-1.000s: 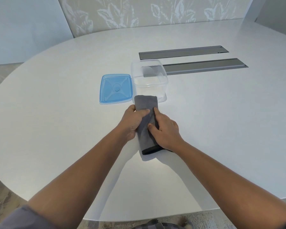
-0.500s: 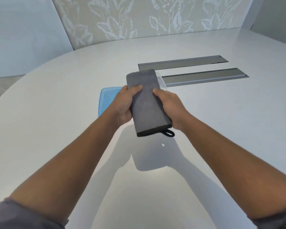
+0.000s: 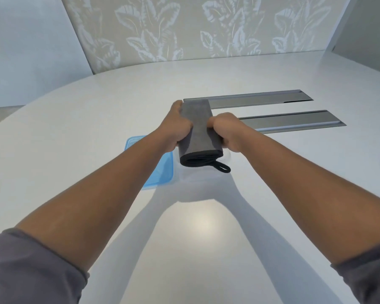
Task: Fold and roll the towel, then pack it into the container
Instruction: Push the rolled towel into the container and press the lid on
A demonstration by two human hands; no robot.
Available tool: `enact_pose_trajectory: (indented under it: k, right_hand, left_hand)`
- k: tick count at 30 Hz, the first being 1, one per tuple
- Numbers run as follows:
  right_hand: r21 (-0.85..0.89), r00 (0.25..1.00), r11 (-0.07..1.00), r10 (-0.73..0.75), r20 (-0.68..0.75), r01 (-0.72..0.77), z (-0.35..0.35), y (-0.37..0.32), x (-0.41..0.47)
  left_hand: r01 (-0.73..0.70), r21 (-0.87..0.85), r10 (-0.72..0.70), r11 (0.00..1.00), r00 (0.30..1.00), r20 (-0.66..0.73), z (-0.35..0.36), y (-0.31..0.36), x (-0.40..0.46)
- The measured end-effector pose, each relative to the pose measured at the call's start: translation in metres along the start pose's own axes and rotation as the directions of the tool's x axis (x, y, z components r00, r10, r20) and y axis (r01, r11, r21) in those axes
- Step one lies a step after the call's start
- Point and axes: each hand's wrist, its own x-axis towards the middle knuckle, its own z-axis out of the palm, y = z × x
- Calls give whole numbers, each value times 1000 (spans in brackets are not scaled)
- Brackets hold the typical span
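At the centre of the frame the grey towel, already folded into a narrow thick pad, is held in the air between both hands. The left hand is closed on its left edge and the right hand on its right edge, with the fingers curled tight against the cloth. The near end of the pad shows stacked dark-edged layers, and a small hanging loop dangles from it. The clear container is mostly hidden beneath the towel and hands, only a faint rim being visible just below and right of the pad; whether the towel touches it cannot be told. The blue lid lies flat on the white desk just left of it, partly covered by the left forearm. The step in hand is judged to be packing. For this to be done well, the pad should be kept squeezed from both sides so the layers are not sprung apart, lined up squarely over the opening, and lowered one end first. The loop is best tucked inside so the lid can later be seated cleanly.
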Motion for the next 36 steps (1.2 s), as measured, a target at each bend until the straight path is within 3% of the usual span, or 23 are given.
enact_pose_trajectory:
  k: [3, 5, 11, 16, 19, 25, 29, 32, 34, 36]
  right_hand:
    - [-140, 998, 990, 3, 63, 6, 2, 4, 13]
    - [-220, 995, 975, -4, 100, 26, 3, 6, 17]
    - [-374, 991, 922, -60, 119, 101, 12, 9, 28]
    - [-439, 987, 887, -94, 132, 143, 19, 18, 35]
    - [-540, 982, 827, -67, 179, 155, 24, 24, 37]
    - [-731, 978, 654, -72, 195, 193, 28, 24, 37]
    - [-853, 975, 474, -130, 178, 219, 38, 30, 39]
    - [-910, 942, 303, -262, 207, 284, 37, 32, 35]
    - [-908, 905, 271, -370, 207, 319, 33, 32, 31]
    - [-905, 873, 273, -453, 179, 327, 29, 33, 29]
  left_hand:
    - [-15, 276, 11, 961, 1000, 17, 6, -6, 12]
    - [-27, 503, 7, 864, 999, 41, 9, -10, 18]
    - [-171, 758, 30, 629, 980, 196, 19, -13, 25]
    - [-216, 843, 7, 492, 970, 244, 26, -26, 41]
    - [-160, 855, -89, 494, 969, 232, 33, -32, 47]
    - [-188, 908, -78, 373, 969, 233, 38, -37, 42]
    - [-72, 941, -162, 331, 978, 132, 43, -41, 37]
    - [-36, 933, -152, 359, 984, 97, 44, -46, 40]
    - [-26, 919, -124, 393, 989, 81, 43, -50, 45]
    - [-102, 931, -7, 351, 994, 111, 41, -53, 49]
